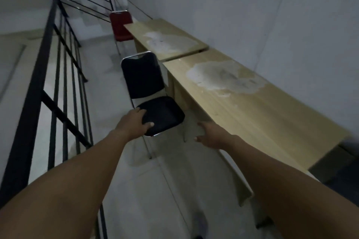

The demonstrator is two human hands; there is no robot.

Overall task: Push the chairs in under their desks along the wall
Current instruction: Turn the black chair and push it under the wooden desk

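Note:
A black padded chair (147, 83) with a chrome frame stands in the aisle beside the near wooden desk (262, 114), its seat side-on to the desk and out from under it. My left hand (136, 122) grips the front left corner of the black seat. To the right of the seat my right hand (209, 134) hovers with fingers spread, holding nothing, close to the desk's front edge. Farther along the wall a red chair (120, 23) stands at the end of the far wooden desk (167, 37).
A black metal railing (58, 75) runs along the left side of the narrow aisle. The pale wall (252, 15) backs both desks on the right. Both desk tops carry pale stained patches. The tiled floor (108, 75) runs between railing and desks.

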